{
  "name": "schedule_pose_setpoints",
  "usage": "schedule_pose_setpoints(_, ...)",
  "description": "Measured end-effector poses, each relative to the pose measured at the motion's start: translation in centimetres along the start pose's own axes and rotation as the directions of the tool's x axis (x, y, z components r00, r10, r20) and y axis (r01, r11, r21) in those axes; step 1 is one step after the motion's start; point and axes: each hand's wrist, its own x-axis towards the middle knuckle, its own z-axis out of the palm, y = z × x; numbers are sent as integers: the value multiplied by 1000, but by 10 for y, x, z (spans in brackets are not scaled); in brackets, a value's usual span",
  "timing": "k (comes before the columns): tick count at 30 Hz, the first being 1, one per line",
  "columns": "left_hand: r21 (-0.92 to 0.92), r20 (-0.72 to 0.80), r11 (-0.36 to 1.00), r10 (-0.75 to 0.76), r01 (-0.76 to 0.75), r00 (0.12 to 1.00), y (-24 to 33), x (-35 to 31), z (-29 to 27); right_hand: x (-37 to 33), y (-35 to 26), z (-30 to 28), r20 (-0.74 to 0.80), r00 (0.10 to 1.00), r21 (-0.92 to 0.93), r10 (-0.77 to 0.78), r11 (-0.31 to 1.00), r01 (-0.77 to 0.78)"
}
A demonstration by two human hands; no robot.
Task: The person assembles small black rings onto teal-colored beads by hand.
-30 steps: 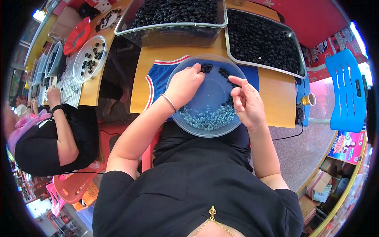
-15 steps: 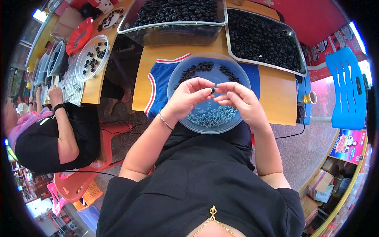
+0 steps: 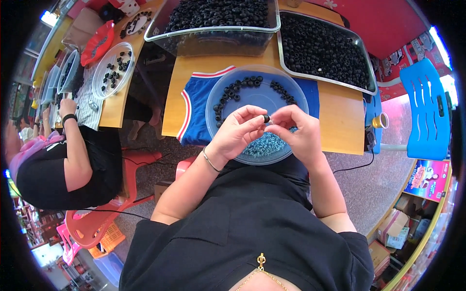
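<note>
My left hand (image 3: 234,133) pinches a small round black part (image 3: 266,118) between thumb and fingertips. My right hand (image 3: 301,135) meets it from the other side, fingers closed and a little blurred; whatever tiny piece they grip is too small to name. Both hands are over the near half of a round see-through tub (image 3: 259,99). Inside, black ring-like parts (image 3: 236,89) line the far and left sides, while small pale blue pieces (image 3: 264,145) are heaped at the near side, partly behind my hands.
Under the tub lies a blue cloth (image 3: 194,119) with red and white trim. Behind stand a deep bin (image 3: 213,41) and a metal tray (image 3: 330,80), both full of black parts. At the left, a co-worker (image 3: 73,160) sits at another table. A blue chair (image 3: 424,111) stands right.
Both hands have come slightly lower and nearer me, and the right has turned so its fingers close in on the black part. The co-worker's arm has shifted slightly.
</note>
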Motion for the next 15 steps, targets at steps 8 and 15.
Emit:
schedule_pose_setpoints(8, 2, -19, 1000, -14, 14, 1000, -2, -1, 2, 4, 5, 0, -1, 959, -214, -283, 937, 276)
schedule_pose_setpoints(15, -58, 63, 996, -62, 66, 996, 0, 2, 1, 3, 5, -3, 18, 999, -127, 26, 992, -23)
